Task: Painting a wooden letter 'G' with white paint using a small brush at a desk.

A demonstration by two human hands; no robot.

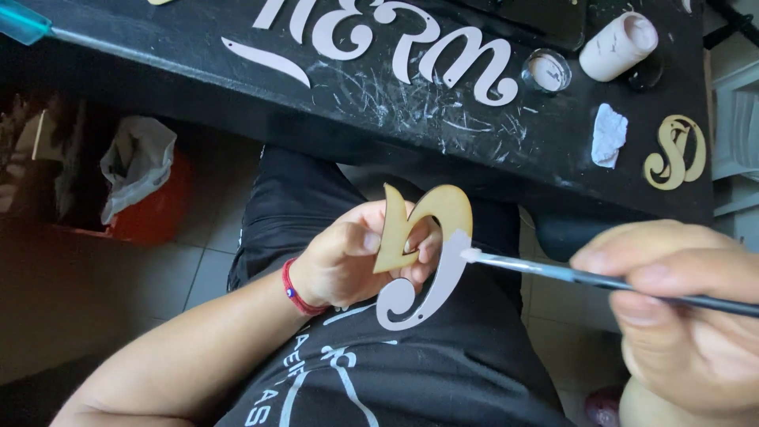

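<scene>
Head view, looking down over a lap in dark clothing. Left hand [348, 257] raised above the lap, fingers [423, 245] closed around a flat wooden cutout letter [423, 257], thumb on its near face, the other fingertips curled behind. Upper part of the letter bare pale wood; lower curl and right edge coated in white paint. A red cord bracelet [296, 291] around the left wrist.

Right hand [680, 308] large and blurred at the lower right, fingers pinched shut on a thin paintbrush [601, 279] with a dark handle and a light blue ferrule section. White-loaded brush tip [470, 255] touching the right edge of the cutout letter, just where bare wood meets paint.

Beyond the hands, a black worktop [198, 75], scratched and smeared with white. On it, a row of white-painted curly letters [395, 35] lying flat near the far side. To the right, a small round open pot of pale paint [547, 71], a tipped cylindrical container [618, 46] stained white just beside it, a crumpled white scrap [609, 136], and an unpainted wooden letter [674, 152] near the right edge. A turquoise-handled tool [24, 22] at the top left corner.

Under the worktop at left, a tiled floor, with a grey plastic bag [134, 162] draped in a red bin [162, 202].
</scene>
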